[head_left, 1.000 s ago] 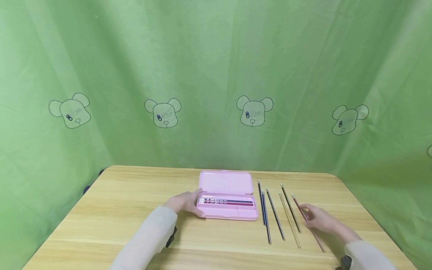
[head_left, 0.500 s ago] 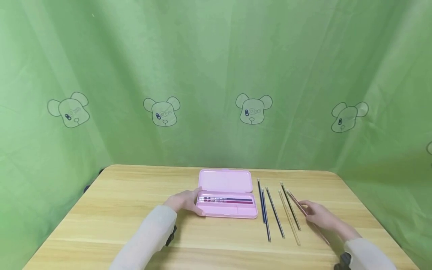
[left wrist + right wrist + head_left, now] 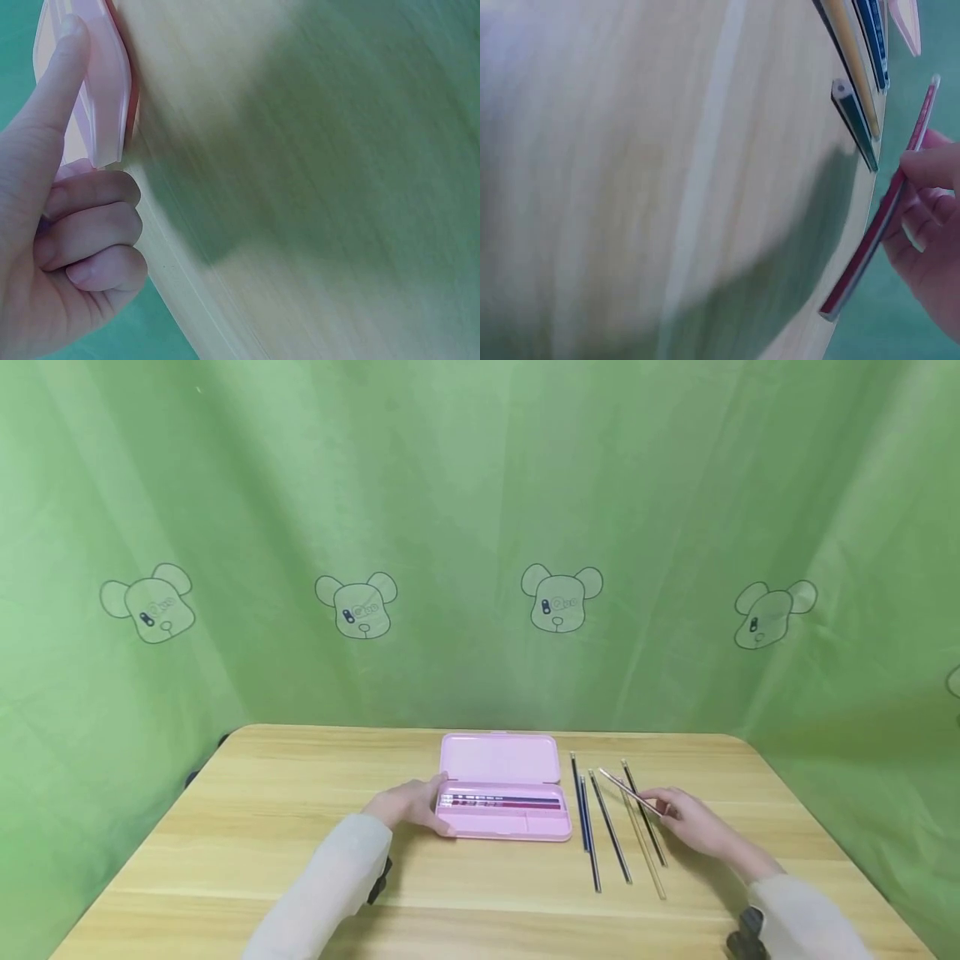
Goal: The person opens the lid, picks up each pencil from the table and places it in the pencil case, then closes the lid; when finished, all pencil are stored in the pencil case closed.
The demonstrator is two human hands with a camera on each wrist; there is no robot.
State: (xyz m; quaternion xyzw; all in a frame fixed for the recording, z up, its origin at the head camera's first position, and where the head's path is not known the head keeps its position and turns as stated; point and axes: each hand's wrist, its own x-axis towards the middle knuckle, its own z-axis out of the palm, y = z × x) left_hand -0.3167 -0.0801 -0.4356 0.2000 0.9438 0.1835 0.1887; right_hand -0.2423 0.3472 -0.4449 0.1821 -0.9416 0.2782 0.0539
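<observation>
One end, the left, of the open pink pencil case [image 3: 480, 821] is gripped by the left hand [image 3: 411, 803], presumably so that sliding is prevented. Two pencils [image 3: 517, 798] are laid lengthwise in its rear compartment, apparently because their length is suited there. Further right, five loose pencils [image 3: 611, 828] are spread on the table [image 3: 750, 777]. Above some of these, a red pencil [image 3: 630, 792] is pinched at a tilt by the right hand [image 3: 693, 822], likely so that they are cleared. In the left wrist view, three folded fingers [image 3: 90, 236] are revealed, hidden from the head camera; in the right wrist view, the held pencil's red, washed out from above, is plainly shown.
</observation>
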